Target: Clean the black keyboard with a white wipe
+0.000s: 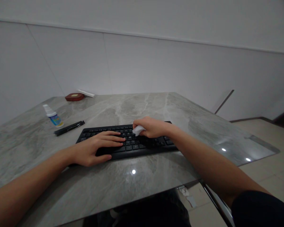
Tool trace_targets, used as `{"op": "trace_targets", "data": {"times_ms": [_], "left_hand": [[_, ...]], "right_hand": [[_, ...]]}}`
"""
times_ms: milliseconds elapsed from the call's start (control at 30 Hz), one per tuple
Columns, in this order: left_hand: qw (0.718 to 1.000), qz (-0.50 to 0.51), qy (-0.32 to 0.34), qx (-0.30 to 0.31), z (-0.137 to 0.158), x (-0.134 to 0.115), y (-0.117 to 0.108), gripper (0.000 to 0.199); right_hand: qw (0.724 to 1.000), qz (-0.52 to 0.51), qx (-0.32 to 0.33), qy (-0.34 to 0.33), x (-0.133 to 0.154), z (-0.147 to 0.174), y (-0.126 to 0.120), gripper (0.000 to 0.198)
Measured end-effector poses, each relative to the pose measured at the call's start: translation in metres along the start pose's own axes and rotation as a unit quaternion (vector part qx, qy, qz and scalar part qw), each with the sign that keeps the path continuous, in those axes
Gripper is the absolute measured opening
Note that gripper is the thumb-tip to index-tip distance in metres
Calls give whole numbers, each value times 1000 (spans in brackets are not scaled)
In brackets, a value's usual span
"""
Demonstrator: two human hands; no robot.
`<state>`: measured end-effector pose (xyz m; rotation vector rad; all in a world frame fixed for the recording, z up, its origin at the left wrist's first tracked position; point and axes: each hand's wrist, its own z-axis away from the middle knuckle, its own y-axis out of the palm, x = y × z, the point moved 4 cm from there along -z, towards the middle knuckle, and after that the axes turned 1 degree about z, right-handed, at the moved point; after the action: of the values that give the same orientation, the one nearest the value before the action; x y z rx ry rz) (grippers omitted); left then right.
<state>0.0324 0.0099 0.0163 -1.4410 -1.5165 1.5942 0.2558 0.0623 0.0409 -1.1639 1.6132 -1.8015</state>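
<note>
A black keyboard (130,154) lies on the grey marbled table, close to its front edge. Across the keyboard's left part rests my left hand (94,148), its fingers stretched out over the keys and nothing in it. My right hand (151,126) is closed over the upper middle keys and pinches a white wipe (138,130), a crumpled piece of which sticks out between thumb and fingers. The rest of the wipe is hidden in the hand. Left of the keyboard are a black brush (69,128) lying flat and a white spray bottle (53,116) with a blue label.
At the table's back left lie a reddish-brown case (74,96) and a flat white strip (85,93). A pale wall (132,63) rises behind the table (137,108). The tabletop's right edge drops off to a tiled floor (255,132).
</note>
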Motion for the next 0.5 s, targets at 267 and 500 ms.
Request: {"op": "trace_targets", "data": {"times_ms": [267, 500], "left_hand": [[1000, -9, 3, 4, 2, 1, 1, 54], [1000, -10, -1, 9, 1, 1, 1, 54]], "right_hand": [[989, 46, 71, 121, -16, 10, -12, 40], [990, 39, 86, 101, -21, 11, -9, 42]]}}
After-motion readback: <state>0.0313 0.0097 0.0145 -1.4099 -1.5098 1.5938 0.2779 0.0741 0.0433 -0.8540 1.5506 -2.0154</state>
